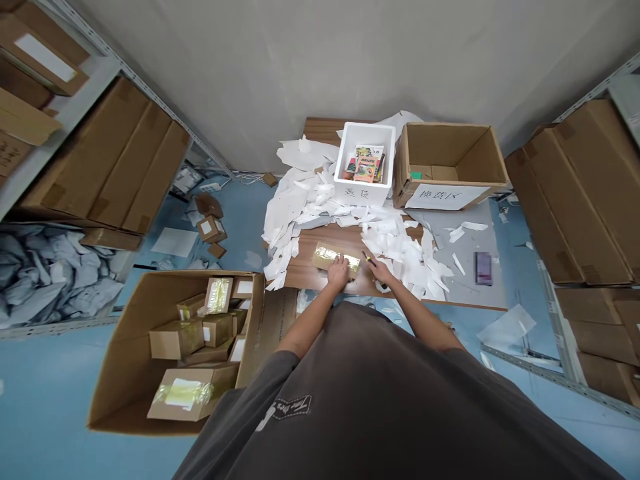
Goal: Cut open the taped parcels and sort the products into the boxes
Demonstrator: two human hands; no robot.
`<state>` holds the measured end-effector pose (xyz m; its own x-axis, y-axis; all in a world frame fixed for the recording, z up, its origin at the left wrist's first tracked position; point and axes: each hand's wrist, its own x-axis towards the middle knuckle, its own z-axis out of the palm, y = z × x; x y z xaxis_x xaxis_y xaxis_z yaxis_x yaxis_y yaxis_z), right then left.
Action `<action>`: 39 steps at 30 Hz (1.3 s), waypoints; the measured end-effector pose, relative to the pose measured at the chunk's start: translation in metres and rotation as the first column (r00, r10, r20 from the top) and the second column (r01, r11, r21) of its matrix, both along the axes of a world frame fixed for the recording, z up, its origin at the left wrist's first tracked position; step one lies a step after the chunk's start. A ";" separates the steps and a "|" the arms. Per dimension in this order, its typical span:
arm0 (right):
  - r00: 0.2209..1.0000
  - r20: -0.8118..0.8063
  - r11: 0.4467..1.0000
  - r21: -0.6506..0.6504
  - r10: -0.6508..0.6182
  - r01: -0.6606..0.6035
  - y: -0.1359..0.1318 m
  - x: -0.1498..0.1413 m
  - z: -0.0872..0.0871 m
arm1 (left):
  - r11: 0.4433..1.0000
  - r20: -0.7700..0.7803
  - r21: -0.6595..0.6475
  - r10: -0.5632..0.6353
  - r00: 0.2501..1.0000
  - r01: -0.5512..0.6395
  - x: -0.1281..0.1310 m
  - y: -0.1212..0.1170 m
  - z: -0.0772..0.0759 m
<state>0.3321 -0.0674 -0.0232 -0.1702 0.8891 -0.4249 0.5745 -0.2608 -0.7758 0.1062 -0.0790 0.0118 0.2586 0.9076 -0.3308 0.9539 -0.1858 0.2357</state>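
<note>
A small cardboard box (324, 257) with shiny yellowish tape along its top lies on the brown wooden table (325, 235). My left hand (339, 272) holds it from the near side, fingers over its top. Just to the right of the box, my right hand (381, 273) is closed around a yellow and black utility knife (369, 260), whose tip points up and left towards the box's right end. Knife and box look slightly apart. Torn white paper scraps (400, 247) lie around both hands.
Behind the scraps stand a white foam box (364, 193) with colourful packets and an open carton (453, 197) with a paper label. A large carton (117, 380) of taped boxes is at my left. Shelves with cartons (110, 160) flank both sides.
</note>
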 end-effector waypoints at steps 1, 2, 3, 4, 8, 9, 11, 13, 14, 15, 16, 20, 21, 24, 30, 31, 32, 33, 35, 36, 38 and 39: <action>0.997 -0.021 0.995 -0.058 0.074 -0.075 -0.007 0.005 0.002 | 1.000 -0.004 -0.016 -0.004 1.000 0.004 0.001 0.002 0.001; 0.990 -0.030 0.985 -0.099 0.141 -0.143 -0.011 0.008 0.004 | 0.999 -0.010 -0.031 -0.012 1.000 0.012 0.001 0.005 0.002; 0.981 -0.020 0.975 -0.112 0.192 -0.193 -0.013 0.009 0.007 | 0.999 -0.019 -0.040 -0.023 1.000 0.022 0.001 0.008 0.003; 0.974 0.010 0.970 -0.097 0.227 -0.225 -0.012 0.010 0.009 | 0.998 -0.028 -0.047 -0.035 0.999 0.034 0.002 0.011 0.003; 0.924 0.235 0.952 -0.021 0.301 -0.305 0.006 0.002 0.015 | 0.994 -0.047 -0.080 -0.077 0.996 0.073 0.003 0.023 0.007; 0.906 0.291 0.949 -0.018 0.306 -0.315 0.010 0.000 0.016 | 0.993 -0.048 -0.090 -0.079 0.996 0.075 0.003 0.025 0.008; 0.879 0.365 0.947 -0.020 0.307 -0.322 0.018 -0.002 0.018 | 0.992 -0.054 -0.106 -0.068 0.996 0.062 0.003 0.028 0.009; 0.883 0.355 0.948 -0.036 0.308 -0.316 0.024 -0.002 0.020 | 0.992 -0.056 -0.121 -0.049 0.997 0.042 0.003 0.029 0.011; 0.892 0.326 0.948 -0.054 0.314 -0.314 0.027 -0.002 0.020 | 0.991 -0.056 -0.128 -0.040 0.998 0.032 0.004 0.030 0.012; 0.901 0.292 0.946 -0.074 0.322 -0.314 0.030 -0.001 0.021 | 0.991 -0.055 -0.132 -0.033 0.998 0.025 0.004 0.030 0.013; 0.906 0.265 0.944 -0.088 0.330 -0.318 0.032 0.000 0.022 | 0.991 -0.056 -0.135 -0.031 0.998 0.023 0.004 0.030 0.013; 0.944 0.066 0.927 -0.223 0.323 -0.302 0.033 0.004 0.020 | 0.992 -0.085 -0.124 -0.048 0.995 0.037 0.005 0.029 0.015; 0.954 -0.018 0.910 -0.293 0.300 -0.292 0.032 0.006 0.019 | 0.991 -0.090 -0.123 -0.057 0.994 0.046 0.005 0.029 0.015; 0.961 -0.181 0.859 -0.436 0.208 -0.268 0.029 0.008 0.017 | 0.989 -0.093 -0.130 -0.084 0.992 0.072 0.004 0.031 0.017; 0.949 -0.285 0.831 -0.488 0.138 -0.267 0.019 0.005 0.021 | 0.987 -0.085 -0.123 -0.117 0.989 0.106 0.001 0.030 0.019; 0.949 -0.295 0.832 -0.494 0.112 -0.252 0.016 0.004 0.022 | 0.986 -0.085 -0.124 -0.120 0.989 0.109 0.000 0.030 0.019; 0.950 -0.301 0.834 -0.501 0.083 -0.231 0.012 0.004 0.023 | 0.986 -0.086 -0.128 -0.122 0.989 0.111 0.000 0.030 0.019; 0.951 -0.305 0.835 -0.508 0.056 -0.212 0.009 0.004 0.024 | 0.985 -0.087 -0.128 -0.123 0.989 0.112 -0.001 0.029 0.018; 0.951 -0.309 0.831 -0.523 0.022 -0.189 0.002 0.003 0.025 | 0.986 -0.088 -0.121 -0.125 0.988 0.114 -0.001 0.029 0.018; 0.952 -0.305 0.832 -0.525 0.012 -0.179 -0.001 0.003 0.025 | 0.987 -0.087 -0.115 -0.127 0.988 0.116 -0.001 0.029 0.018; 0.957 -0.291 0.842 -0.517 -0.003 -0.155 -0.007 0.001 0.025 | 0.987 -0.084 -0.106 -0.131 0.988 0.122 0.000 0.029 0.017; 0.957 -0.292 0.843 -0.515 -0.001 -0.156 -0.010 -0.001 0.024 | 0.987 -0.084 -0.103 -0.132 0.988 0.124 0.000 0.029 0.017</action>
<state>0.3316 -0.0777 0.0012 -0.4062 0.5213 -0.7505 0.3991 -0.6376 -0.6589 0.1066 -0.0503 0.0293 0.3357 0.8313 -0.4430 0.9418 -0.2882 0.1730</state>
